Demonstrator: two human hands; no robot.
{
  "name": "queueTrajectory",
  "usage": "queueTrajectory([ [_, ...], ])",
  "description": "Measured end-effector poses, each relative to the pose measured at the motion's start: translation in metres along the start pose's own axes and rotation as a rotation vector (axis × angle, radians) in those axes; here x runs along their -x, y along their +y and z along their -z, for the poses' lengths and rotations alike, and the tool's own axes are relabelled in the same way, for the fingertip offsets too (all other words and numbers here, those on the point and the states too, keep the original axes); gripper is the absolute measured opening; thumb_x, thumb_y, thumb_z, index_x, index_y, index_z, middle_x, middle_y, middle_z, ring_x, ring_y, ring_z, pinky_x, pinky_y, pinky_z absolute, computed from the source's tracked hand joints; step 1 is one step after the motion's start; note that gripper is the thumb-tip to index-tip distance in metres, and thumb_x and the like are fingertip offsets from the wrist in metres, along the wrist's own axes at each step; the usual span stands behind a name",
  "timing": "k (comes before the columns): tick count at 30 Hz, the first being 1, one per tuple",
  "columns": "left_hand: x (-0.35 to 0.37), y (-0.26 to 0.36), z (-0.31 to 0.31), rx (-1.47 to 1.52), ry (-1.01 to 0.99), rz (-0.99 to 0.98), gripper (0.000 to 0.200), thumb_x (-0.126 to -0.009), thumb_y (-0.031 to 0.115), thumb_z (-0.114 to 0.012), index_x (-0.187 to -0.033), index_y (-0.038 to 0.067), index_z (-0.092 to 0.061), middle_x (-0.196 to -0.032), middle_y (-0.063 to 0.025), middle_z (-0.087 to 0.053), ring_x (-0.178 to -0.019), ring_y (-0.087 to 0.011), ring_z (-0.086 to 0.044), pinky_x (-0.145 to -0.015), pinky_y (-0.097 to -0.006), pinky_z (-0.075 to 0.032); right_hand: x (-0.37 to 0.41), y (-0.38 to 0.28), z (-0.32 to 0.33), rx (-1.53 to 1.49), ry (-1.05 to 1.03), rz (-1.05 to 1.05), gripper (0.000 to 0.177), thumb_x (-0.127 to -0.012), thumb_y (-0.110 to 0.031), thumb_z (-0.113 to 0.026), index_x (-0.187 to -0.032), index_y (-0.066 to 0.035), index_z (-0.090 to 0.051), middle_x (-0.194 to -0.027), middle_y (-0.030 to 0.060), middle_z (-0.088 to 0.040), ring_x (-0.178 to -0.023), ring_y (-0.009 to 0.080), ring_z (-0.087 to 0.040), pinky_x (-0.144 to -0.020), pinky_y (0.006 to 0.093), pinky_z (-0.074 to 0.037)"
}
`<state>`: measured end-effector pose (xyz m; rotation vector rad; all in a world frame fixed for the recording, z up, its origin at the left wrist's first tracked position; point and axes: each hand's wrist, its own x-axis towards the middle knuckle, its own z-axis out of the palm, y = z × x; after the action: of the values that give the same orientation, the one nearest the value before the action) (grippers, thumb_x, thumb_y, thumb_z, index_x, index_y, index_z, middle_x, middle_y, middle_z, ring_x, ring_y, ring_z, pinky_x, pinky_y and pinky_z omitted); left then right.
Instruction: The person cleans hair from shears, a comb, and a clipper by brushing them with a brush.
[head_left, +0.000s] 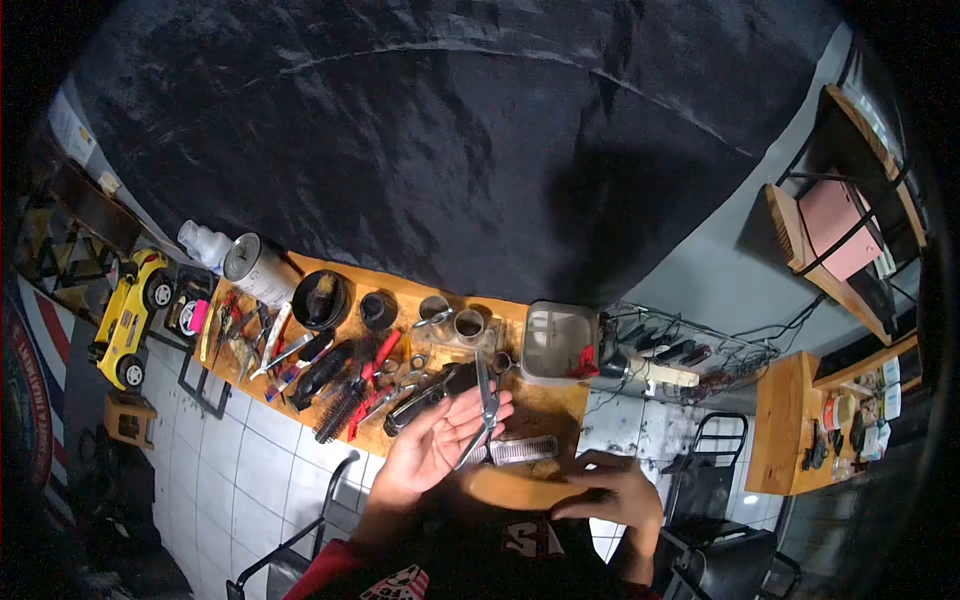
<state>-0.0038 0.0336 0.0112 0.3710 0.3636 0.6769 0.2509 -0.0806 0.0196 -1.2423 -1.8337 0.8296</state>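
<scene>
Crowded wooden shelf (548, 402); left hand (432, 446) holds scissors (487, 402) at front edge.

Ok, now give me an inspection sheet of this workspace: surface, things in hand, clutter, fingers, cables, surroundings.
Surface: wooden shelf, crowded with barber tools.
Job's things: scissors in the left hand; tan flat piece under the right hand; clear comb between them.
Clutter: round brush, red-handled tools, black cups, metal can, grey tub.
Fingers: left fingers hold the scissors; right fingers lie on the tan piece, grip unclear.
Cables: tangled wires and a power strip right of the tub.
Surroundings: black cape, yellow toy car, wooden side shelves, white tiles.
</scene>
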Motion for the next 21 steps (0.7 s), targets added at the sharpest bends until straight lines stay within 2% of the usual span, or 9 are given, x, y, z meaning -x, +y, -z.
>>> queueTrajectory([
  [4, 0.001, -0.010, 0.011, -0.079, 0.160, -0.019, 0.055, -0.098, 0.027, -0.039, -0.141, -0.007, -0.028, -0.144, -0.0239, -0.036, -0.126, -0.0305, -0.048, -0.108, -0.0396, -0.037, -0.011, -0.009, -0.002, 0.098, 0.255, -0.199, 0.043, -0.060, -0.024, -0.085, -0.094, -0.001, -0.071, -0.088, 0.0139, -0.067, -0.077, 0.0253, -0.066, -0.068, 0.0322, -0.052],
  [7, 0.003, -0.012, 0.013, -0.025, 0.190, -0.016, 0.054, -0.098, 0.026, -0.039, -0.140, -0.007, -0.030, -0.143, -0.0231, -0.038, -0.125, -0.0299, -0.048, -0.106, -0.0362, -0.039, -0.016, -0.013, -0.007, 0.140, 0.135, -0.252, 0.043, -0.061, -0.025, -0.085, -0.096, -0.003, -0.071, -0.092, 0.0131, -0.067, -0.078, 0.0257, -0.067, -0.069, 0.0329, -0.053],
  [9, 0.000, -0.007, 0.009, -0.016, 0.093, -0.013, 0.057, -0.098, 0.028, -0.040, -0.141, -0.007, -0.028, -0.144, -0.0232, -0.037, -0.130, -0.0301, -0.041, -0.109, -0.0367, -0.034, -0.015, -0.013, -0.010, 0.044, -0.054, -0.132, 0.042, -0.065, -0.028, -0.085, -0.097, -0.005, -0.072, -0.096, 0.0121, -0.067, -0.082, 0.0286, -0.068, -0.069, 0.0335, -0.054],
  [12, -0.001, -0.004, 0.001, 0.040, 0.003, -0.002, 0.058, -0.098, 0.030, -0.040, -0.141, -0.007, -0.029, -0.145, -0.0244, -0.035, -0.137, -0.0301, -0.032, -0.113, -0.0370, -0.027, -0.014, -0.020, -0.005, 0.030, -0.183, -0.083, 0.045, -0.062, -0.031, -0.086, -0.095, -0.004, -0.072, -0.091, 0.0115, -0.067, -0.079, 0.0277, -0.068, -0.067, 0.0339, -0.054],
  [15, -0.001, -0.003, -0.003, 0.020, -0.019, 0.013, 0.056, -0.098, 0.028, -0.041, -0.140, -0.007, -0.030, -0.145, -0.0241, -0.035, -0.135, -0.0287, -0.035, -0.111, -0.0366, -0.031, -0.006, -0.011, -0.001, 0.040, 0.022, -0.023, 0.048, -0.059, -0.032, -0.087, -0.094, -0.003, -0.072, -0.088, 0.0114, -0.067, -0.078, 0.0265, -0.068, -0.067, 0.0330, -0.053],
  [16, -0.001, -0.005, 0.004, 0.005, 0.019, 0.018, 0.055, -0.098, 0.029, -0.041, -0.139, -0.007, -0.032, -0.142, -0.0229, -0.039, -0.130, -0.0264, -0.043, -0.109, -0.0357, -0.035, -0.003, -0.008, -0.003, 0.092, 0.083, -0.112, 0.048, -0.058, -0.032, -0.087, -0.093, -0.002, -0.071, -0.088, 0.0118, -0.067, -0.076, 0.0258, -0.067, -0.066, 0.0323, -0.053],
  [17, -0.007, -0.023, 0.047, 0.490, -0.333, 0.014, 0.054, -0.099, 0.031, -0.042, -0.137, -0.006, -0.036, -0.138, -0.0216, -0.045, -0.123, -0.0242, -0.050, -0.106, -0.0344, -0.038, -0.010, -0.013, -0.002, 0.061, 0.186, -0.132, 0.047, -0.059, -0.030, -0.087, -0.093, -0.001, -0.071, -0.088, 0.0126, -0.067, -0.075, 0.0255, -0.067, -0.066, 0.0321, -0.052],
  [19, -0.001, -0.012, 0.009, -0.068, 0.099, 0.082, 0.058, -0.098, 0.036, -0.037, -0.137, -0.007, -0.035, -0.141, -0.0201, -0.043, -0.130, -0.0307, -0.043, -0.107, -0.0384, -0.035, -0.016, -0.020, -0.005, 0.103, 0.326, -0.285, 0.043, -0.064, -0.030, -0.084, -0.097, -0.005, -0.071, -0.094, 0.0131, -0.067, -0.079, 0.0287, -0.067, -0.069, 0.0347, -0.054],
  [21, -0.001, -0.016, 0.018, 0.043, 0.038, 0.061, 0.058, -0.098, 0.036, -0.041, -0.137, -0.007, -0.037, -0.138, -0.0204, -0.046, -0.128, -0.0277, -0.045, -0.107, -0.0369, -0.036, -0.017, -0.020, -0.007, 0.136, 0.257, -0.311, 0.043, -0.065, -0.030, -0.084, -0.098, -0.004, -0.070, -0.094, 0.0134, -0.066, -0.079, 0.0288, -0.067, -0.069, 0.0351, -0.053],
])
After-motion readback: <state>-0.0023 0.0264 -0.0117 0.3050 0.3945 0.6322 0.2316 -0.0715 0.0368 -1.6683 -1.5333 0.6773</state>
